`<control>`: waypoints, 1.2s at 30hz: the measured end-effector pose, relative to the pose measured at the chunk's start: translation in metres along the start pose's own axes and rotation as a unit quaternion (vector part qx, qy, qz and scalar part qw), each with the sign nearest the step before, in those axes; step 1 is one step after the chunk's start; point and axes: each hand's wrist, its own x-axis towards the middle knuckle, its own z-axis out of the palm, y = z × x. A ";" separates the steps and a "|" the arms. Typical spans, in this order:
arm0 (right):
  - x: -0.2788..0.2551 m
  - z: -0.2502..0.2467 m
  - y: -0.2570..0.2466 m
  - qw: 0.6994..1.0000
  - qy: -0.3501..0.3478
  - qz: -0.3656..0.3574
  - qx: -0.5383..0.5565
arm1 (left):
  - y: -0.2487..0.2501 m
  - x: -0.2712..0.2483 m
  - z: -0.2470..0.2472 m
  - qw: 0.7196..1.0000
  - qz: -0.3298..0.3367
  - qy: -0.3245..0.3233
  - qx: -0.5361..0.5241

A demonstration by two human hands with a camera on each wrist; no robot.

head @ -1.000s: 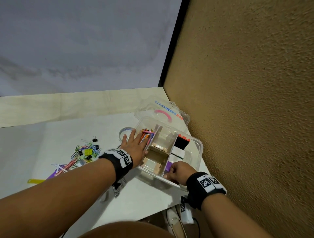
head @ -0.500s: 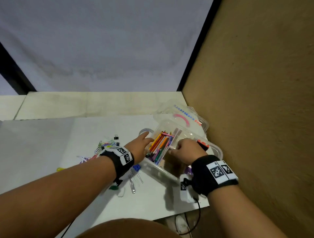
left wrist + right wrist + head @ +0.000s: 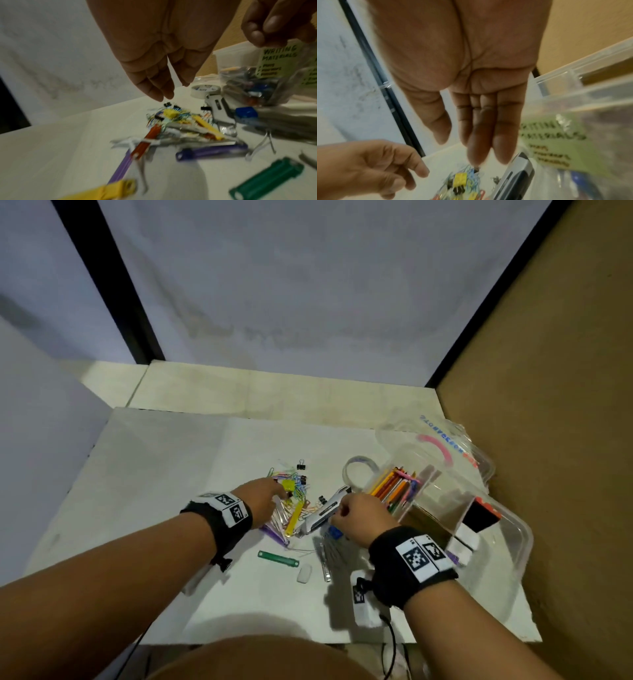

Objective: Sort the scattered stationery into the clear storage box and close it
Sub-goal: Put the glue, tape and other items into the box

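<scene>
The clear storage box (image 3: 513, 530) stands open at the table's right edge, with coloured pencils (image 3: 394, 487) in its left compartment and a green "Writing materials" label (image 3: 278, 59) on its wall. Left of it lies a heap of paper clips and binder clips (image 3: 293, 491), plus a grey stapler (image 3: 325, 508). My left hand (image 3: 281, 491) hovers just above the heap with straight fingers (image 3: 154, 93), holding nothing. My right hand (image 3: 337, 513) hangs over the stapler (image 3: 513, 175), fingers (image 3: 501, 148) extended, empty.
The box lid (image 3: 445, 440) lies behind the box by the brown wall. A tape roll (image 3: 356, 470), a green clip bar (image 3: 277, 559), a white eraser (image 3: 304, 573), a blue item (image 3: 334, 532) and purple and yellow bars (image 3: 211, 151) lie around the heap.
Both hands left the box and moved left over the scattered pile. The view swung left, so the box now sits at the right.
</scene>
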 end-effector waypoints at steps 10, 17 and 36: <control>0.029 0.067 0.000 0.989 -0.042 0.025 -0.138 | -0.056 -0.006 0.018 0.996 -0.042 -0.022 0.079; 0.063 0.071 0.001 0.972 -0.011 -0.056 -0.226 | -0.074 -0.019 0.021 0.987 -0.062 -0.071 0.128; 0.046 0.050 -0.015 0.964 0.211 -0.105 0.123 | -0.027 -0.019 0.000 0.998 -0.035 -0.044 -0.034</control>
